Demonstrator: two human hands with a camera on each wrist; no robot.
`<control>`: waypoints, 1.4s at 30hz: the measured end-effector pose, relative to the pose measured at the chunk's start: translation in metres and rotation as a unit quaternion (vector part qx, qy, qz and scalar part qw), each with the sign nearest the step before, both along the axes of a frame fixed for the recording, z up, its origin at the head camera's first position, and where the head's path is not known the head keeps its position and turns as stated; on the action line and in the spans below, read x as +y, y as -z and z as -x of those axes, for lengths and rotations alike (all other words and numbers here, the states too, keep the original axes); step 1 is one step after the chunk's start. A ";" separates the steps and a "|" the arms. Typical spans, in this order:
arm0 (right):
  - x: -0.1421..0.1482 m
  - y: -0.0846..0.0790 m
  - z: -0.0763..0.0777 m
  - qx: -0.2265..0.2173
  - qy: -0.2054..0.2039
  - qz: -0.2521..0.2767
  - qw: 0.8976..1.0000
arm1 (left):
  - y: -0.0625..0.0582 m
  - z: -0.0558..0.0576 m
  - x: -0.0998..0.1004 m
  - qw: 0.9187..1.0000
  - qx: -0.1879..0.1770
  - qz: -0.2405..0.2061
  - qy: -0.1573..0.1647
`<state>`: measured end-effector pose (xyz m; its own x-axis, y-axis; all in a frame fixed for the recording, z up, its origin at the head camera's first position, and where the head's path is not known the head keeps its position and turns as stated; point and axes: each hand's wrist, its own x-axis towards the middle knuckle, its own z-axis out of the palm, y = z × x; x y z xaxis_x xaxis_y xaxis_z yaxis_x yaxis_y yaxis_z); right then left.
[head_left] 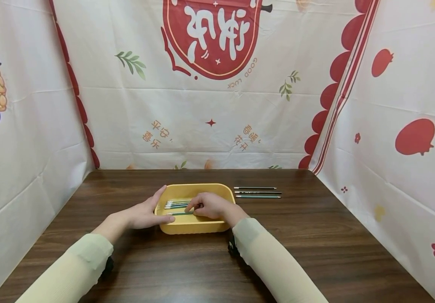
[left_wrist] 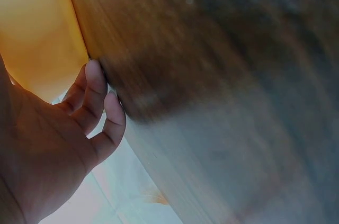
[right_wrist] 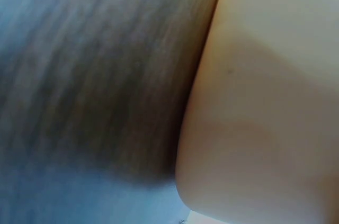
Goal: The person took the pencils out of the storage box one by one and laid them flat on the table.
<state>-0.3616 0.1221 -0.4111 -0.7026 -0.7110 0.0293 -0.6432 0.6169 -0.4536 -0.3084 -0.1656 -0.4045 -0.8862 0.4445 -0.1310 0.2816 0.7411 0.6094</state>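
A yellow plastic tray stands on the table, with several pencils lying side by side in its left part. My left hand holds the tray's left end, thumb over the near rim and fingers along the outer side. In the left wrist view, the bent fingers rest by the tray's wall. Inside the tray, my right hand pinches a green pencil near the front wall; its right end is hidden by the fingers. The right wrist view shows only the tray's outer wall and the table.
To the tray's right lie three pencils in a row, two black pencils and a blue-green pencil. The dark wooden table is enclosed by white printed cloth at the back and both sides.
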 end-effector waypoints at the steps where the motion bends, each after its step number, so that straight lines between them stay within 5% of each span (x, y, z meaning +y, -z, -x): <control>1: 0.000 0.000 0.000 -0.001 0.000 0.002 1.000 | 0.000 0.000 0.000 1.000 0.001 0.001 0.000; 17: 0.000 -0.001 -0.004 -0.057 0.029 0.043 0.997 | 0.000 0.000 0.001 1.000 0.007 -0.004 0.006; 30: 0.001 -0.005 -0.003 -0.047 0.048 0.089 0.994 | -0.001 0.000 0.001 1.000 0.007 -0.005 0.011; 36: 0.000 -0.015 -0.003 -0.017 0.026 0.095 0.995 | -0.002 0.000 0.001 1.000 0.003 -0.009 0.010; 42: 0.006 -0.037 -0.007 -0.015 0.048 0.093 0.994 | -0.002 0.001 0.000 1.000 0.001 -0.008 0.006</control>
